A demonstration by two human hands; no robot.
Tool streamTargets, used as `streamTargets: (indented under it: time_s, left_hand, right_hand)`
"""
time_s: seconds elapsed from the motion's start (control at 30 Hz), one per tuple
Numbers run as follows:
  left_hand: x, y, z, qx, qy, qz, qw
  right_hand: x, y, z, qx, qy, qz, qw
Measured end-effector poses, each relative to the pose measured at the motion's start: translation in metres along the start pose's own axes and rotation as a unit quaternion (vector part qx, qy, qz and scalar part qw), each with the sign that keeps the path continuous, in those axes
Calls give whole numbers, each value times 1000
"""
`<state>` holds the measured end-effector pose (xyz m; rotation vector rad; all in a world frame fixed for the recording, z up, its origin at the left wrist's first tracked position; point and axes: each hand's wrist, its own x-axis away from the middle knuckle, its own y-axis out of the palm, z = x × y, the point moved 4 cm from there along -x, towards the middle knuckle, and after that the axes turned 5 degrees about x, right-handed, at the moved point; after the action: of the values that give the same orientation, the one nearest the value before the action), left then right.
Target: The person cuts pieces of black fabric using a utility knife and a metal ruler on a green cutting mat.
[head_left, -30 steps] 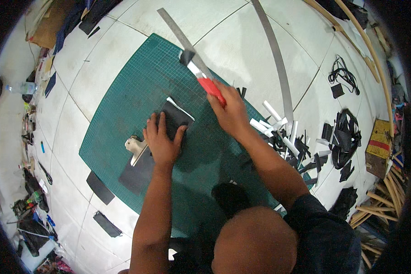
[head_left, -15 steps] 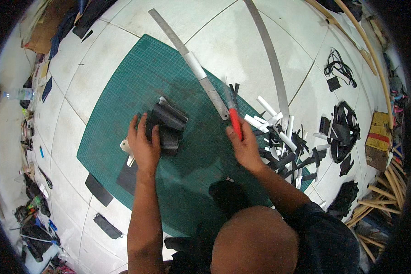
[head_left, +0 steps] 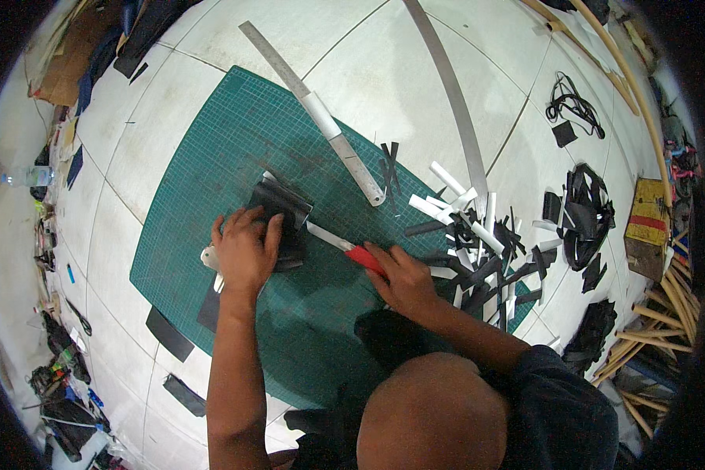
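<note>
Cutting step, apparently: right grip (head_left: 408,285) clenched round red-handled knife (head_left: 360,257), its tip by the edge of black material (head_left: 285,204) on green mat (head_left: 211,149), left grip (head_left: 247,252) spread over it; any cut likely needs steady pressure.

Fairly bright, pale light covers the floor (head_left: 360,70), while soft shadow darkens the mat (head_left: 321,313) at lower centre. The mat's edges bow outward, black vignetting swallows the frame's corners, grain speckles dark areas, and rim details soften.
</note>
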<state>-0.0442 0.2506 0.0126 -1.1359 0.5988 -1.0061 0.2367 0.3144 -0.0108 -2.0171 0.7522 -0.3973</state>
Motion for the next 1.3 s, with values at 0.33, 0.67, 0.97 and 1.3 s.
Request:
streamTargets:
  time_s: [0.33, 0.67, 0.97, 1.3]
  left_hand:
    - [4, 39, -4, 11, -45, 60, 997]
    - [11, 51, 5, 33, -82, 86, 992]
    - [8, 53, 6, 20, -127, 37, 991]
    - [6, 45, 7, 48, -99, 57, 992]
  right_hand:
    - [-41, 11, -5, 10, 22, -14, 1000]
    - [-67, 21, -10, 41, 29, -45, 998]
    - [-81, 11, -11, 57, 1, -34, 998]
    - [-186, -14, -16, -99, 35, 188, 977]
